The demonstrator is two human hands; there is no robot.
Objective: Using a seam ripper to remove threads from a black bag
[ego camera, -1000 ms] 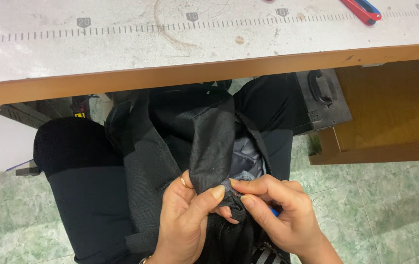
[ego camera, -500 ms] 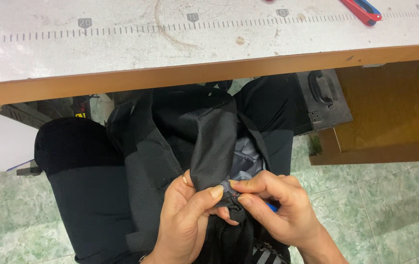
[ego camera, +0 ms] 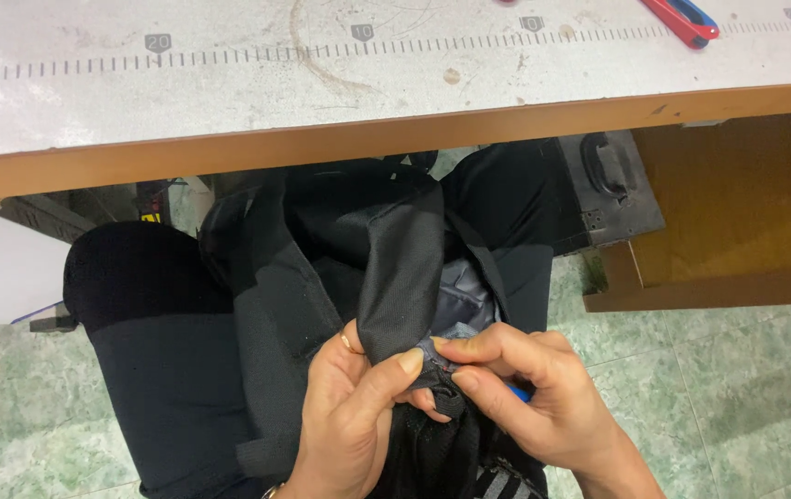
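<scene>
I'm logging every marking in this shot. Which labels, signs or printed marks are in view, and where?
Ruler scale: printed along the worktable top, dark ticks with small grey number tags.
Yellow label: small, under the table edge at left, partly hidden.
No packages or screens.

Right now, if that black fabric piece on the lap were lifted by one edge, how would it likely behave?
The black fabric piece would probably flop: it drapes and folds over the lap. It looks light, as the left hand and right hand pinch it with fingertips only. Its woven surface seems unlikely to slip.

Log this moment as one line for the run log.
left hand: pinching black bag fabric | right hand: pinching same seam | bag on lap
</scene>
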